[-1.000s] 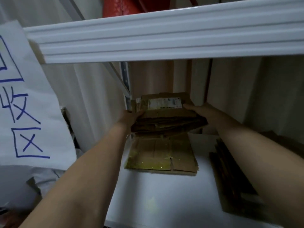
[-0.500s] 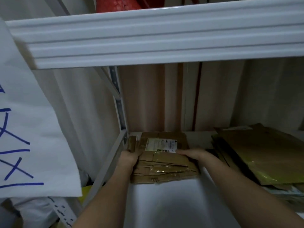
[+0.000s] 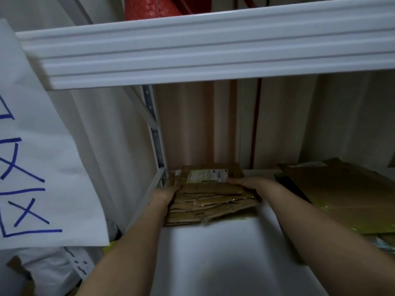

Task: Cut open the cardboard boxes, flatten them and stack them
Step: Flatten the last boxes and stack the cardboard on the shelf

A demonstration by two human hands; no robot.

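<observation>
A stack of flattened cardboard boxes [image 3: 210, 198] lies on the white lower shelf [image 3: 213, 259], pushed into its back left corner beside the perforated metal upright [image 3: 157, 144]. The top piece carries a white shipping label [image 3: 207, 175], and glossy tape shows along the torn front edges. The left hand [image 3: 165, 194] holds the stack's left edge, fingers curled against the cardboard. The right hand [image 3: 249, 183] rests on the stack's right side near the label, its fingers lying flat on top. To the right, apart from the stack, a second pile of larger flattened cardboard [image 3: 346, 195] sits on the same shelf. Above runs a white shelf beam [image 3: 213, 48], and at the left hangs a paper sign [image 3: 38, 167] with blue handwriting
</observation>
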